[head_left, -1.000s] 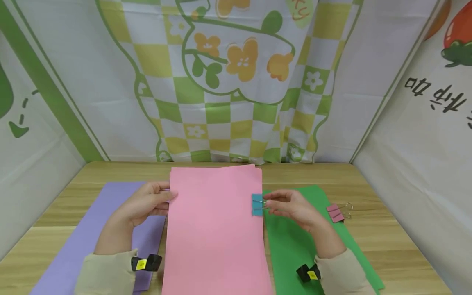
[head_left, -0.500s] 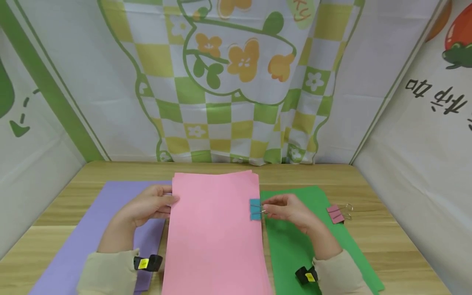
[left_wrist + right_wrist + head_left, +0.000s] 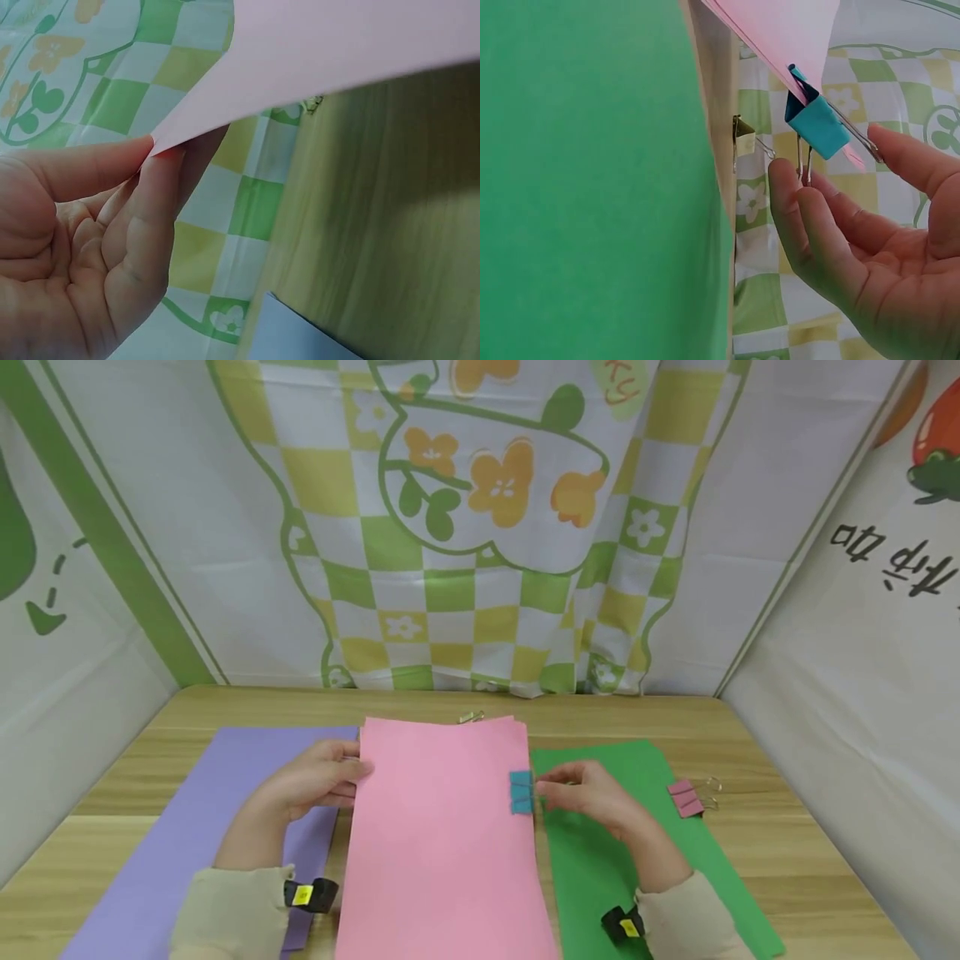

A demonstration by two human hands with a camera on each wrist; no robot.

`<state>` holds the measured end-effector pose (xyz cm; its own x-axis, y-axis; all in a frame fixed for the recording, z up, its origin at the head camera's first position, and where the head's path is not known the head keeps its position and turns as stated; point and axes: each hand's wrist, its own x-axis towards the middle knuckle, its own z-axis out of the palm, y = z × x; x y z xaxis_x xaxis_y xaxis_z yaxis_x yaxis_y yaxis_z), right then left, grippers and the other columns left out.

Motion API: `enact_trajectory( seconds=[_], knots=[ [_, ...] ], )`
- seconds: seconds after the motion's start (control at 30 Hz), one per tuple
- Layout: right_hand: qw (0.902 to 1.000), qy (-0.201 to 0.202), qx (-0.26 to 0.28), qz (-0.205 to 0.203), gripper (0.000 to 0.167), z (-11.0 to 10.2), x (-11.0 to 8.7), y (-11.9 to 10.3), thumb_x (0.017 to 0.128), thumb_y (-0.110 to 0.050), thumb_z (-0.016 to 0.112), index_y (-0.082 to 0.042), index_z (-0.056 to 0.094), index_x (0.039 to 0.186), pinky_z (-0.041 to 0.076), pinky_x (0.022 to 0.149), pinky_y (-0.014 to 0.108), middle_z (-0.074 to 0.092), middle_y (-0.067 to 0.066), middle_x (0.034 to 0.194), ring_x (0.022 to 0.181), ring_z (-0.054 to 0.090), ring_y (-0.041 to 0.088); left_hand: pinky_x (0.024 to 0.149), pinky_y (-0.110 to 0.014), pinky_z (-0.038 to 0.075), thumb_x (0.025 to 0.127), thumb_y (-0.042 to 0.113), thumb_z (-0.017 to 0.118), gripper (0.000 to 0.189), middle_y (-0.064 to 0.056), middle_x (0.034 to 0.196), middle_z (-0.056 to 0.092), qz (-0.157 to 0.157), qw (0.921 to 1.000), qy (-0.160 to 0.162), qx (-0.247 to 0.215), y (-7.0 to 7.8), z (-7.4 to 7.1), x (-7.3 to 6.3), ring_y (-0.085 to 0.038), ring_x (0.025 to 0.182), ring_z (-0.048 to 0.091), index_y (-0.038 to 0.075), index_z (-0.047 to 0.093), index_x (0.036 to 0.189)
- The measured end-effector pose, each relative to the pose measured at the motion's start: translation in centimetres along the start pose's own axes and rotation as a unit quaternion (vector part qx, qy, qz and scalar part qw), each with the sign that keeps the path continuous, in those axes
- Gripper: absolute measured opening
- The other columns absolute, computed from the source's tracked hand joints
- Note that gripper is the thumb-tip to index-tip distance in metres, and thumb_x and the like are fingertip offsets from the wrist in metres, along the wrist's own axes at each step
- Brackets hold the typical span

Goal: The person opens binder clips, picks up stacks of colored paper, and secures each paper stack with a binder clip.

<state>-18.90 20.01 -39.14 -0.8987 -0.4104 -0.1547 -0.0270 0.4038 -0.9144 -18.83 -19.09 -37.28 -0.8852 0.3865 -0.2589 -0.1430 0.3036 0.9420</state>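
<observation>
Far left on the counter [image 3: 817, 877]: one pile of purple paper [image 3: 202, 810], sheet count not readable. One left hand [image 3: 318, 781] is above its right side, thumb and fingers pinching the left edge of the pink sheets [image 3: 442, 835]. One black device [image 3: 315, 895] is at that sleeve.

Center: the pink sheets, at least two, form one stack between the purple and green paper; the far part is raised off the counter. One yellow clip [image 3: 745, 141] shows beyond their far edge.

On the right edge of the pink sheets: one blue clip [image 3: 521, 792], its mouth around the paper. One right hand [image 3: 588, 793] holds the two wire handles of the blue clip, thumb on one, fingers at the other.

Right: one pile of green paper [image 3: 600, 877], sheet count not readable, below the right hand. One red clip [image 3: 684, 798] sits across its right edge, two wire handles outward. Clips visible: three.
</observation>
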Motion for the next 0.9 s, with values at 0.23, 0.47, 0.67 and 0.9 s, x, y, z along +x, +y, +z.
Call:
enact_trajectory(
  seconds=[0.23,0.47,0.67,0.9],
  knots=[
    [0.9988,0.007,-0.035,0.035,0.042,0.5,-0.1,-0.2,0.097,-0.025,0.064,0.008,0.062,0.124,0.056,0.085,0.042,0.064,0.019,0.114,0.092,0.066,0.023,0.073,-0.028,0.06,0.102,0.011,0.048,0.047,0.001,0.088,0.073,-0.002,1.0,0.006,-0.003,-0.5,0.6,0.5,-0.009,0.079,0.07,-0.015,0.04,0.14],
    [0.9982,0.0,-0.053,0.028,0.04,0.5,0.0,-0.2,0.097,-0.023,0.063,0.007,0.063,0.124,0.055,0.083,0.04,0.064,0.019,0.115,0.091,0.065,0.024,0.071,-0.029,0.061,0.102,0.01,0.048,0.046,0.0,0.084,0.073,-0.009,0.9995,0.027,0.01,-0.6,1.0,0.9,-0.009,0.075,0.07,-0.015,0.042,0.14],
    [0.9974,-0.007,-0.072,0.003,0.042,0.7,0.1,0.1,0.096,-0.02,0.063,0.01,0.06,0.126,0.054,0.078,0.034,0.064,0.02,0.114,0.092,0.062,0.021,0.07,-0.029,0.061,0.101,0.009,0.048,0.041,-0.003,0.087,0.071,-0.02,0.9978,0.061,0.019,-1.1,1.5,1.4,-0.01,0.076,0.07,-0.015,0.046,0.134],
    [0.9954,-0.004,-0.095,-0.015,0.037,0.9,0.1,0.3,0.094,-0.014,0.065,0.01,0.061,0.122,0.05,0.074,0.029,0.064,0.023,0.114,0.1,0.058,0.026,0.067,-0.03,0.06,0.1,0.007,0.048,0.036,-0.009,0.091,0.07,-0.032,0.9956,0.082,0.035,-1.2,2.0,1.7,-0.011,0.073,0.068,-0.013,0.05,0.13]
  ],
)
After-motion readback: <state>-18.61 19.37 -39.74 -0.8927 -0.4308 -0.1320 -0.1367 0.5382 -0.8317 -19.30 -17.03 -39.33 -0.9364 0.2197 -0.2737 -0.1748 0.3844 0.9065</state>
